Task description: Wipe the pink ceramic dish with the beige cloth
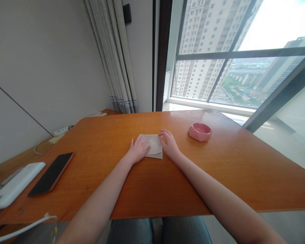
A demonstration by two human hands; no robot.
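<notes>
A folded white tissue (154,145) lies on the wooden table between the forearms, its far edge running left to right; which axis is longer is unclear. The left hand (138,149) presses flat on it, fingers spread; the right hand (169,142), fingers curled, meets its far right corner, pinch uncertain.

Daylight from a large window (228,55) brightens a gray wall (40,51), curtain (114,51) and wooden table (99,132).

Was an orange-brown wooden table (157,189); bore a folded white tissue (155,145) near the middle, a pink faceted bowl (198,136) to its right, a dark-screened phone (52,174) and a white rounded slab (19,184) at left
</notes>
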